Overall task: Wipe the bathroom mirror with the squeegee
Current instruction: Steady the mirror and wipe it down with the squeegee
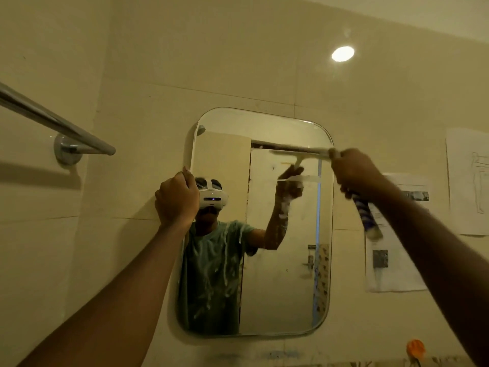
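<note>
Clearly unfinished: the right hand point(354, 170) holds the squeegee point(300, 154) against the mirror point(264, 300) near two o'clock; foam streaks remain lower left. The left hand point(176, 198) grips the mirror's nine o'clock edge.

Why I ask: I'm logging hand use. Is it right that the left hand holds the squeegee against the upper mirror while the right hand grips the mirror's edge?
Swapped. The head view shows the right hand holding the squeegee against the upper mirror, while the left hand grips its edge.
</note>
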